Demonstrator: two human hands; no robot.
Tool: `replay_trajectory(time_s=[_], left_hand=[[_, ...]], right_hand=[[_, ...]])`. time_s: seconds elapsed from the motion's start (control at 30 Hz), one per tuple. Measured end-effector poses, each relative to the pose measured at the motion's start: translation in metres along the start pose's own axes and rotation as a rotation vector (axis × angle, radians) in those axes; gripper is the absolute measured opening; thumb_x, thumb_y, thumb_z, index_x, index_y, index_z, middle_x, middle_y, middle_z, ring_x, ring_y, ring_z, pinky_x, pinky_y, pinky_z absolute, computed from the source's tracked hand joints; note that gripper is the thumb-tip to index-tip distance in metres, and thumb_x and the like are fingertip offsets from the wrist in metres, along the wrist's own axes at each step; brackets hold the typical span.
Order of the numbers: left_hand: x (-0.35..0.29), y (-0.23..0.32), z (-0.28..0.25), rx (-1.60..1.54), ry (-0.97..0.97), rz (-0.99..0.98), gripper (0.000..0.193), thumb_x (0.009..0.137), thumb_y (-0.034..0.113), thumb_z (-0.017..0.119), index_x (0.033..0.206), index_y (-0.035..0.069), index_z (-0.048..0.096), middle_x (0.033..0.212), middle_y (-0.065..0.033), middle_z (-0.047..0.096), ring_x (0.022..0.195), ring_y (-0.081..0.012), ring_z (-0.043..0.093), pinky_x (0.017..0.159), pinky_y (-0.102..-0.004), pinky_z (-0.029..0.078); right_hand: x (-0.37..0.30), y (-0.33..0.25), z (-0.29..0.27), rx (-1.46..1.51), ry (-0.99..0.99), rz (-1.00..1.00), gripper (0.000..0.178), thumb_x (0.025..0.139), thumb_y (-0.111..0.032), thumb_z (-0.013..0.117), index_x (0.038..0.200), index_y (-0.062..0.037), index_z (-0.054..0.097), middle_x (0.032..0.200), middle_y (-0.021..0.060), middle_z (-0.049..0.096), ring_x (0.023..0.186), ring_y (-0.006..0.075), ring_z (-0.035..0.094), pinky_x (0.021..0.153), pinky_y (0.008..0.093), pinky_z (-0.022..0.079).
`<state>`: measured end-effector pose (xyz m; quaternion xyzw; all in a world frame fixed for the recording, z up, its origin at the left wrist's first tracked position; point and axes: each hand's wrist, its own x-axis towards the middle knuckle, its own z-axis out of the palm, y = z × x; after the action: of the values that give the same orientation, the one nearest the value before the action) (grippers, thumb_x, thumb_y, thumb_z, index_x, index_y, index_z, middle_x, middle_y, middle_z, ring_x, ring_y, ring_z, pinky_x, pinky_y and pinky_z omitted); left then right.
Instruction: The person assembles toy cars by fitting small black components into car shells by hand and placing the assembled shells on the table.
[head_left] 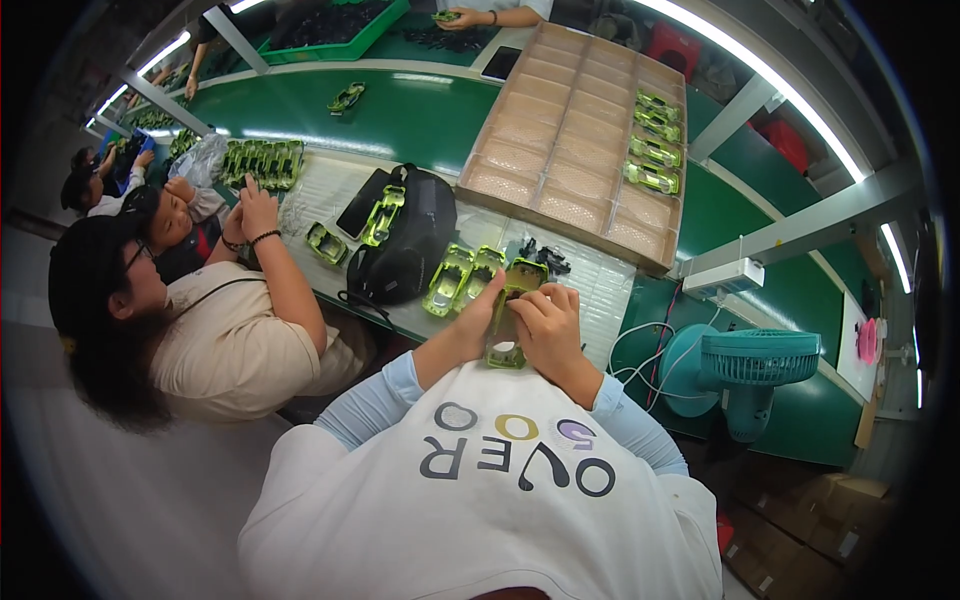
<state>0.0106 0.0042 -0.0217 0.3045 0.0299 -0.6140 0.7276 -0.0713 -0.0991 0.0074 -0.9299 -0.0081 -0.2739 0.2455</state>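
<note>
Toy car body [512,310]: yellow-green shell, gripped upright at the table edge, close to the chest for a near look.
Left hand [478,318]: clamps its left side, steadying it.
Right hand [548,325]: fingers curled over the right side, pressing.
Spare shells [462,278]: two lie at ten o'clock, within reach.
Cardboard tray [560,140]: at twelve o'clock, finished cars slotted in.
</note>
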Motion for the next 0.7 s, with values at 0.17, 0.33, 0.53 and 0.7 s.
replay_trajectory(time_s=[0.17, 0.33, 0.53, 0.7], left_hand=[[0.001, -0.002, -0.004, 0.033, 0.01, -0.004, 0.05, 0.082, 0.049, 0.027, 0.11, 0.01, 0.042, 0.097, -0.0035, 0.053, 0.084, -0.0133, 0.054, 0.069, -0.0262, 0.046], [0.005, -0.004, -0.007, 0.037, 0.017, -0.024, 0.049, 0.083, 0.048, 0.027, 0.11, 0.01, 0.042, 0.098, -0.0036, 0.053, 0.085, -0.0136, 0.054, 0.071, -0.0272, 0.046], [0.007, 0.0, -0.007, 0.059, 0.081, -0.026, 0.047, 0.084, 0.046, 0.026, 0.108, 0.01, 0.043, 0.096, -0.0035, 0.053, 0.084, -0.0133, 0.054, 0.07, -0.0272, 0.045], [-0.001, 0.0, 0.012, -0.017, 0.128, 0.045, 0.041, 0.082, 0.047, 0.033, 0.095, 0.011, 0.05, 0.08, -0.0003, 0.054, 0.067, -0.0099, 0.053, 0.056, -0.022, 0.044]], right_hand=[[-0.004, 0.001, 0.002, -0.032, 0.064, -0.005, 0.018, 0.058, -0.005, 0.058, 0.075, -0.0082, 0.058, 0.072, 0.0004, 0.053, 0.075, 0.0199, 0.046, 0.069, 0.0323, 0.031], [-0.003, 0.001, 0.002, -0.045, 0.072, 0.019, 0.018, 0.058, -0.004, 0.058, 0.076, -0.0079, 0.058, 0.071, 0.0008, 0.053, 0.076, 0.0203, 0.046, 0.069, 0.0326, 0.031], [0.003, 0.005, 0.006, -0.026, 0.059, 0.035, 0.018, 0.058, -0.002, 0.055, 0.075, -0.0064, 0.055, 0.071, 0.0029, 0.049, 0.075, 0.0217, 0.045, 0.066, 0.0334, 0.033], [0.006, -0.001, 0.006, 0.031, 0.08, 0.024, 0.017, 0.059, -0.001, 0.055, 0.075, -0.0047, 0.054, 0.078, 0.0062, 0.052, 0.079, 0.0241, 0.047, 0.068, 0.0345, 0.035]])
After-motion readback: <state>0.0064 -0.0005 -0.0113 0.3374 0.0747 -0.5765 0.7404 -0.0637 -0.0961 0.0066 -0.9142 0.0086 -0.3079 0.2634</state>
